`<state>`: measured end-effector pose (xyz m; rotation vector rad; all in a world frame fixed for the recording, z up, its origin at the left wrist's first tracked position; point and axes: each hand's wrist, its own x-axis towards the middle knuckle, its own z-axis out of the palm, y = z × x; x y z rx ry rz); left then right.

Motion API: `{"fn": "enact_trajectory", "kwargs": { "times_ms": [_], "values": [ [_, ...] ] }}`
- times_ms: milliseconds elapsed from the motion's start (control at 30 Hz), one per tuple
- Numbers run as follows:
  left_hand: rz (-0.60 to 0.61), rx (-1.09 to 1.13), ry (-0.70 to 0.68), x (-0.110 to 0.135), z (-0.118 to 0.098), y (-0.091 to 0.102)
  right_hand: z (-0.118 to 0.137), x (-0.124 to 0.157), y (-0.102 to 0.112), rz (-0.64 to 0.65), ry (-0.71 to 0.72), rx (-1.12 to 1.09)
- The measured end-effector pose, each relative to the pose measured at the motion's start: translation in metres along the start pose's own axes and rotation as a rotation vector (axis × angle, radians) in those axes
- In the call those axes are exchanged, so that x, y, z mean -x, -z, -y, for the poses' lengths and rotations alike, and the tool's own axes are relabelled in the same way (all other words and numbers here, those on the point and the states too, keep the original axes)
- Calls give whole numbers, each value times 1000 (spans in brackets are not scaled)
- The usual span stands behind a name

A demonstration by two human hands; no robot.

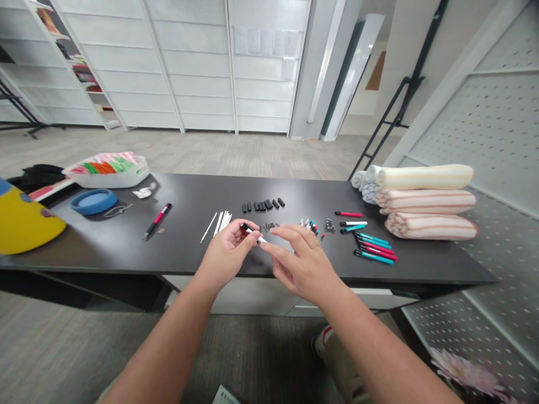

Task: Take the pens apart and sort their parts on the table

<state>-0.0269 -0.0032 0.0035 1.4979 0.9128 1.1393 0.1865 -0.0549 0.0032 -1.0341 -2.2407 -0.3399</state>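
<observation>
My left hand [227,249] pinches a short pen barrel [261,239], white with a black end, over the front part of the dark table. The fingers of my right hand [304,259] are spread, and the index fingertip reaches the white end of the barrel. Just beyond the hands lie small springs or metal bits [269,226], partly hidden by the fingers. White pen refills [222,222] lie to the left, and several black grip tubes [263,206] form a row behind. Right of these are small coloured parts [309,225] and silver pen tips [330,226].
Pink, teal and white pen barrels [374,247] lie on the right, beside rolled towels [425,202]. A pink-and-black pen [158,221], a blue ring [93,201], a white basket [113,178] and a yellow object [29,224] are on the left. The table [202,193] ends close before me.
</observation>
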Motion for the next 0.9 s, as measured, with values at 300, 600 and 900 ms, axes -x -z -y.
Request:
{"fn": "enact_trajectory", "kwargs": {
  "times_ms": [300,600,900],
  "values": [
    [-73,12,-19,2,0,2,19,-14,-21,-33,24,-127],
    [-286,148,-44,1,-1,18,20,-17,-28,170,-31,-217],
    [-667,399,-29,-3,-11,73,19,-16,-27,215,-61,-212]
  ]
}}
